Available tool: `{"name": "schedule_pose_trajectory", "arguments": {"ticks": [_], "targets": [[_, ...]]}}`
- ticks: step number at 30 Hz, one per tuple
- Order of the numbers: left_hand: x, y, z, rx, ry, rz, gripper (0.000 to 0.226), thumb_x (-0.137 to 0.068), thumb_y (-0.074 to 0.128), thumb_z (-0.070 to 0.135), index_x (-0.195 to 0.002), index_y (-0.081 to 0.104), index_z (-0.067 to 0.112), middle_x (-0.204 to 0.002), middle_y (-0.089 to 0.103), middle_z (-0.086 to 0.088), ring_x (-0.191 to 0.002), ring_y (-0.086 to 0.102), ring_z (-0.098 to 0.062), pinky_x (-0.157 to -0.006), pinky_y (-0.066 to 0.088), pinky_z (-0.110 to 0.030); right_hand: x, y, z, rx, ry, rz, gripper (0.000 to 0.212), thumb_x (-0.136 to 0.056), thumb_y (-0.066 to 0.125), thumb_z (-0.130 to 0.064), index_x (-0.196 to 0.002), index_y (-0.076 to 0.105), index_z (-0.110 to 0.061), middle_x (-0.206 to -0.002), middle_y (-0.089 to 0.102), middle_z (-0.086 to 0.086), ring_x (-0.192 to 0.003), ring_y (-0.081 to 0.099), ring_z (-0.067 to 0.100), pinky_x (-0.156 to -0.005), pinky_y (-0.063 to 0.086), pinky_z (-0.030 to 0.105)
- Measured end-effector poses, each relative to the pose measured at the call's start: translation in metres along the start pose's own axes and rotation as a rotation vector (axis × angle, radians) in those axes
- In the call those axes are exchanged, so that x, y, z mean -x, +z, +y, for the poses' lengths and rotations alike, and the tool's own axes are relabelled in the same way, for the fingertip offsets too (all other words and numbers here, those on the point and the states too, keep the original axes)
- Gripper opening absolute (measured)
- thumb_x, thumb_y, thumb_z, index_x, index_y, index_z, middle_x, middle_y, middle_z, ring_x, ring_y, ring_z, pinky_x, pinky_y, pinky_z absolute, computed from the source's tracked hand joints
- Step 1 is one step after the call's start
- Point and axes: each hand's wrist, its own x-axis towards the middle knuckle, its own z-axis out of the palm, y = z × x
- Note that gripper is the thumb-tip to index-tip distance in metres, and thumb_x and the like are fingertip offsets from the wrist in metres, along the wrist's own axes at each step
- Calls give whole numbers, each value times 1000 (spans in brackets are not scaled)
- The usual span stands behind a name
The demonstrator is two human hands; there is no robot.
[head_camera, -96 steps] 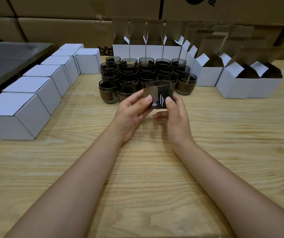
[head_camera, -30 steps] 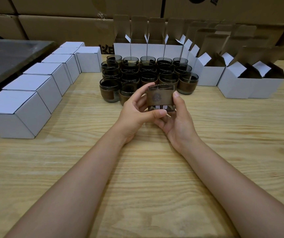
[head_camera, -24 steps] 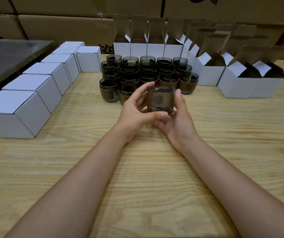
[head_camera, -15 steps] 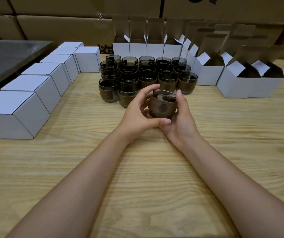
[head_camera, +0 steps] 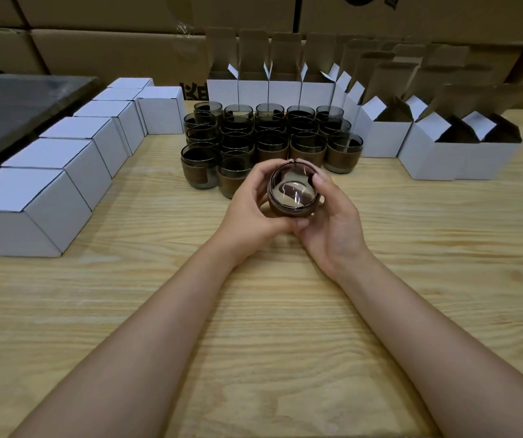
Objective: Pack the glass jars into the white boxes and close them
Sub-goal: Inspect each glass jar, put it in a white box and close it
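Far left: a row of closed white cardboard boxes (head_camera: 48, 197), presumably packed. Centre, above the pale wooden table (head_camera: 253, 343): left hand (head_camera: 249, 207) curled round a dark smoked-glass jar with a brown sleeve (head_camera: 293, 192) — now tipped mouth-first toward the camera, where a second ago stood side-on showing its emblem, and before that some white markings. Right hand (head_camera: 332, 226) cupping the other side, a fingertip on the rim. Just behind, matching jars (head_camera: 272, 137) waiting. Likely an inspection ending — next, into one of the open white boxes (head_camera: 427, 156) at right.
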Motion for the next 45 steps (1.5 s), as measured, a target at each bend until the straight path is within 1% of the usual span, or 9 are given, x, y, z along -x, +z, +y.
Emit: {"name": "schedule_pose_trajectory", "arguments": {"ticks": [11,15,20,23,27,30,34,40,45], "targets": [[3,2,3,-176,100,16,81,-55,87,-6,-115,48,31,-134,55,8,-125,51,-4,-108,42,-35,-3,-2,0,-22,-19,19,27,-95,40,-17,-102,65,-10,-107,70,4,-103,64,21,-83,54,39],[2,3,2,-220,131,18,81,-53,89,-4,-117,51,30,-134,56,9,-125,51,-1,-108,41,-30,-5,-1,0,-10,2,77,31,-95,33,-17,-101,63,-11,-100,70,4,-97,64,19,-80,52,37],[2,2,0,-244,135,24,82,-52,90,0,-122,55,24,-127,61,7,-123,53,-5,-105,41,-26,-5,1,-2,-20,48,119,32,-96,33,-21,-107,60,-9,-100,64,11,-100,57,27,-86,44,47],[2,2,1,-247,123,31,81,-52,92,5,-122,56,25,-119,63,10,-118,56,-4,-101,42,-21,-5,0,-3,-14,106,134,31,-95,37,-27,-106,61,-10,-98,64,13,-95,60,27,-81,49,46],[2,1,3,-255,102,34,82,-52,94,14,-123,55,26,-120,64,9,-119,56,-5,-106,41,-27,-6,-2,-3,16,132,183,36,-98,38,-32,-102,65,-8,-91,70,10,-87,66,24,-71,57,39],[3,1,3,-260,90,42,81,-53,94,18,-123,55,28,-119,64,11,-119,56,-2,-105,42,-27,-6,-2,-2,66,102,212,38,-100,39,-34,-96,68,-12,-89,73,8,-88,69,24,-77,57,42],[3,1,5,-250,64,44,77,-55,94,20,-122,55,27,-120,64,10,-118,56,-1,-106,42,-26,-6,1,-1,166,74,260,40,-101,39,-39,-105,69,-14,-106,71,11,-92,70,22,-74,57,36],[4,0,5,-254,29,35,72,-57,92,23,-118,54,27,-120,64,11,-116,56,1,-103,43,-23,-1,5,-1,310,26,263,43,-100,31,-51,-105,68,-31,-111,71,6,-101,69,25,-71,57,37],[4,0,5,-258,38,31,73,-56,93,18,-113,49,27,-117,63,15,-111,59,3,-101,46,-30,1,7,-2,386,-57,175,30,-97,38,-44,-108,66,-44,-121,66,3,-111,64,20,-94,53,43]]}}
